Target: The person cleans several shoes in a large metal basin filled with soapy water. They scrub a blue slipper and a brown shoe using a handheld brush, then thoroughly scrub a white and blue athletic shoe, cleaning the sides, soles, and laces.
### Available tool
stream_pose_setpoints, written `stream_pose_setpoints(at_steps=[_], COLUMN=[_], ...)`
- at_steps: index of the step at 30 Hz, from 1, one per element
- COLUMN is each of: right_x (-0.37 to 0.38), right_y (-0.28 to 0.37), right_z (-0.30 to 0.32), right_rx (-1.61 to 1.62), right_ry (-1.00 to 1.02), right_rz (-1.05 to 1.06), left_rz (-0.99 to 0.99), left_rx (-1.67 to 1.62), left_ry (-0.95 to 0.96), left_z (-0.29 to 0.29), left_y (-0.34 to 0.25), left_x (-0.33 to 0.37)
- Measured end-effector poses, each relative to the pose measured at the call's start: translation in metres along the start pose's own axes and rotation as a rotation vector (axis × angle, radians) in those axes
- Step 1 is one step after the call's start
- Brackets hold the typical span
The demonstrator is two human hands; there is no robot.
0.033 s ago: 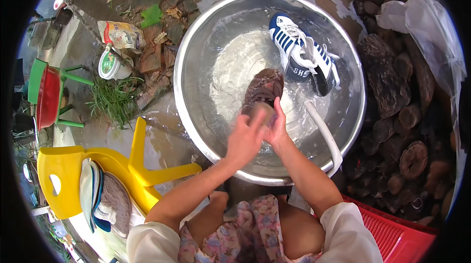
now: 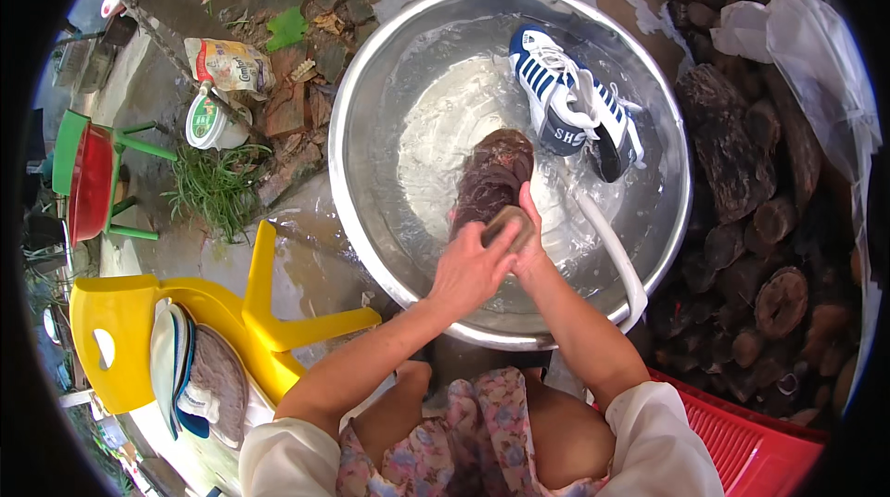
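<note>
A wet dark brown shoe is held over the water in a large round metal basin, its toe pointing away from me. My right hand grips the shoe from its right side; some of its fingers are hidden under it. My left hand is closed round a small brown block, which looks like a scrubbing brush, at the shoe's near end. Its bristles, if any, are hidden. A pair of white and blue sneakers rests inside the basin at the far right.
A white hose hangs over the basin's near-right rim into the water. Stacked logs stand to the right beside a red plastic surface. Left are a yellow plastic chair with hats on it and a white tub.
My left hand and the brush have shifted slightly toward me, and the brush now shows more sharply. The shoe has tilted a little to the left; the sneakers and hose stay put.
</note>
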State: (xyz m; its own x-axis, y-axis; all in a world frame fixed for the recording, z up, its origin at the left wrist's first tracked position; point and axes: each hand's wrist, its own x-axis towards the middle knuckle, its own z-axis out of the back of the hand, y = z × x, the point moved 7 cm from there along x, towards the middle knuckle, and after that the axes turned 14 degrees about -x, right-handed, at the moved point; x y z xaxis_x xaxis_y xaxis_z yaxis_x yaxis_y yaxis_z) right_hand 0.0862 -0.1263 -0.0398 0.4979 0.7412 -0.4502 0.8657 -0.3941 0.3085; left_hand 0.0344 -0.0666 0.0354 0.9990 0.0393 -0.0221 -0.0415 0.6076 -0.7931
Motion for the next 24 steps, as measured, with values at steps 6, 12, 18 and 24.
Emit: stream_pose_setpoints(at_steps=[6,12,18,24], right_x=[0.004,0.0,-0.025,-0.037], right_y=[-0.002,-0.002,-0.019,-0.029], right_z=[0.0,0.024,-0.005,-0.007], right_rx=[-0.052,-0.144,-0.152,-0.17], right_ry=[-0.164,-0.28,-0.159,-0.047], right_rz=[-0.058,-0.141,-0.203,-0.25], left_rz=[0.143,0.405,0.31,0.21], left_rx=[0.114,-0.375,-0.446,-0.013], left_ry=[-0.099,0.196,-0.365,-0.283], left_z=[0.036,0.017,0.069,0.044], left_y=[0.04,0.061,0.072,0.04], left_x=[0.033,0.019,0.031,0.019])
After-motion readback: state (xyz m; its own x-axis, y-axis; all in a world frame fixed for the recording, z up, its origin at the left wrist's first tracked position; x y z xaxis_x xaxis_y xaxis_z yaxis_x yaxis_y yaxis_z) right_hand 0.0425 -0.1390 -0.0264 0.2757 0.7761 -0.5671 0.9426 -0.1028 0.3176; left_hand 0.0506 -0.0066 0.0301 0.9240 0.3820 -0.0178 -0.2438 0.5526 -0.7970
